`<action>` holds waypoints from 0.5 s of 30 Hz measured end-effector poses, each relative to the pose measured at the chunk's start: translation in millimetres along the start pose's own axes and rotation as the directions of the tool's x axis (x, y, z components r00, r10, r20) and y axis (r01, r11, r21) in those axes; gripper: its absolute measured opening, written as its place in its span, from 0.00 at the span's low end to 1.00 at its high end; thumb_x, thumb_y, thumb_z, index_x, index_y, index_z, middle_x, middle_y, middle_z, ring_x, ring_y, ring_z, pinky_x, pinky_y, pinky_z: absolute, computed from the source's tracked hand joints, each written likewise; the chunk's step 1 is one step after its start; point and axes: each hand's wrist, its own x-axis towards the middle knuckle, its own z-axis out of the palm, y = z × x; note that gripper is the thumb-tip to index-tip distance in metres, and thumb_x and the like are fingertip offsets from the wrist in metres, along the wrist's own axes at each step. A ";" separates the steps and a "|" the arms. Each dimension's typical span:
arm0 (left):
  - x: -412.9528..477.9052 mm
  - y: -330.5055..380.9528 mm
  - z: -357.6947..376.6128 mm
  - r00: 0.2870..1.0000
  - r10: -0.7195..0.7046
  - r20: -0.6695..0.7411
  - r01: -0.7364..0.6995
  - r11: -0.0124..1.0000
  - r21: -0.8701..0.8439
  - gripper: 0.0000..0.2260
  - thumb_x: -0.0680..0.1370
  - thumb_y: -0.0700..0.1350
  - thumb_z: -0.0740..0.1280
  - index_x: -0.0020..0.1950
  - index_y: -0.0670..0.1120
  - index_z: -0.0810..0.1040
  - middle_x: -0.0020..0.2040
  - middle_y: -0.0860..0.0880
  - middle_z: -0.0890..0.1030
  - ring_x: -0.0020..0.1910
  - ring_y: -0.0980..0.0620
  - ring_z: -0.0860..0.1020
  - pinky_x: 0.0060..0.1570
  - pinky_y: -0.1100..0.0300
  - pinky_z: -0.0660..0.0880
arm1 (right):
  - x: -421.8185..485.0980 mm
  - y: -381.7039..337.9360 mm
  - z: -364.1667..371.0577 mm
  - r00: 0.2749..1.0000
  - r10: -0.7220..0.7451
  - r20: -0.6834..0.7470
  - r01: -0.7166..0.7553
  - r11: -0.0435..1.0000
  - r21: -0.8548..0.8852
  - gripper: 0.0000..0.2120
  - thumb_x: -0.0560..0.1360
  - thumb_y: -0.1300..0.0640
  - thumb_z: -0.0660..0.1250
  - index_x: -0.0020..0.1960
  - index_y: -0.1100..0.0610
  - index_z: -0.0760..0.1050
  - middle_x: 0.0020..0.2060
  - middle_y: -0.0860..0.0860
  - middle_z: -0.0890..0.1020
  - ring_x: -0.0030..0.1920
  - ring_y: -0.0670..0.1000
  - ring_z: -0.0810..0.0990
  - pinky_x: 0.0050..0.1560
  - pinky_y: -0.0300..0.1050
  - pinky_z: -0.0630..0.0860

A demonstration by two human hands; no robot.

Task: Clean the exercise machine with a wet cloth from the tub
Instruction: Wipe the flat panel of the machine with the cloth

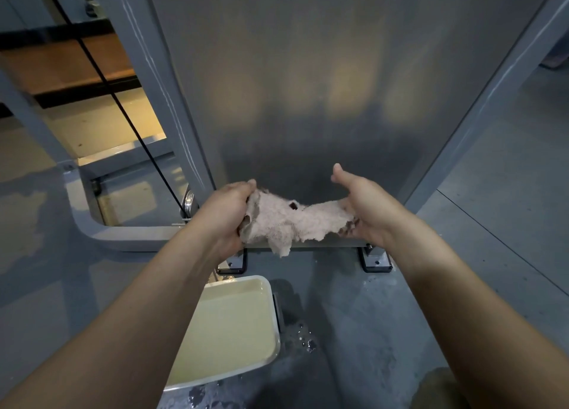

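Note:
A ragged, pale pinkish cloth point(286, 222) with a small hole is stretched between my two hands. My left hand point(229, 211) grips its left end with curled fingers. My right hand point(361, 205) holds the right end, thumb raised. Both hands hover in front of the lower edge of the exercise machine's frosted grey panel point(308, 85). Below my left forearm, a white rectangular tub point(268, 291) holding cloudy yellowish water sits on the floor.
Grey steel uprights point(160, 70) frame the panel on both sides, and a black cable point(123, 110) runs down to a pulley point(188, 204) at the left. Bolted feet point(375, 259) sit under the base bar. Water is splashed on the grey floor point(304, 338) beside the tub.

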 end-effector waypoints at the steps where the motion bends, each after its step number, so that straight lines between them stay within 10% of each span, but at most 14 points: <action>1: 0.1 -0.9 -1.8 0.999 0.031 -0.018 -0.031 0.999 -0.017 0.14 0.86 0.42 0.61 0.72 0.45 0.73 0.47 0.39 0.83 0.36 0.50 0.84 0.33 0.58 0.80 | -2.0 0.1 0.3 0.998 -0.004 0.067 0.002 1.000 0.028 0.16 0.82 0.41 0.63 0.65 0.48 0.71 0.46 0.58 0.87 0.45 0.57 0.87 0.41 0.47 0.82; 6: -3.1 3.6 -10.4 0.989 0.121 0.082 -0.117 0.992 -0.046 0.16 0.85 0.35 0.55 0.60 0.46 0.81 0.34 0.45 0.80 0.29 0.52 0.80 0.27 0.61 0.77 | 2.3 10.8 -1.6 0.953 -0.193 0.235 0.288 0.820 -0.495 0.18 0.71 0.37 0.76 0.51 0.50 0.82 0.42 0.42 0.83 0.44 0.43 0.78 0.49 0.44 0.74; 9: -2.7 5.9 -14.8 0.992 0.090 0.088 -0.099 0.991 0.094 0.15 0.82 0.35 0.58 0.57 0.44 0.84 0.45 0.39 0.80 0.36 0.47 0.80 0.31 0.58 0.77 | 2.0 6.1 -3.8 0.911 -0.329 0.249 0.412 0.758 -0.506 0.09 0.76 0.50 0.76 0.43 0.56 0.83 0.36 0.47 0.82 0.40 0.43 0.77 0.48 0.41 0.72; 13: -9.8 -2.9 -16.1 0.982 0.080 0.169 -0.144 0.901 0.410 0.07 0.80 0.41 0.70 0.55 0.48 0.85 0.48 0.46 0.87 0.42 0.50 0.83 0.42 0.57 0.80 | 5.7 3.0 -11.2 0.858 -0.453 0.242 0.511 0.705 -0.493 0.10 0.80 0.58 0.70 0.40 0.55 0.81 0.58 0.48 0.79 0.59 0.40 0.78 0.63 0.36 0.70; 15: -11.1 -5.1 -14.8 0.969 0.103 0.227 -0.203 0.854 0.479 0.03 0.78 0.44 0.73 0.49 0.46 0.86 0.43 0.49 0.86 0.38 0.53 0.79 0.39 0.63 0.75 | 6.7 2.9 -11.4 0.865 -0.448 0.225 0.502 0.779 -0.375 0.11 0.82 0.58 0.67 0.41 0.58 0.78 0.52 0.48 0.83 0.48 0.44 0.81 0.51 0.40 0.75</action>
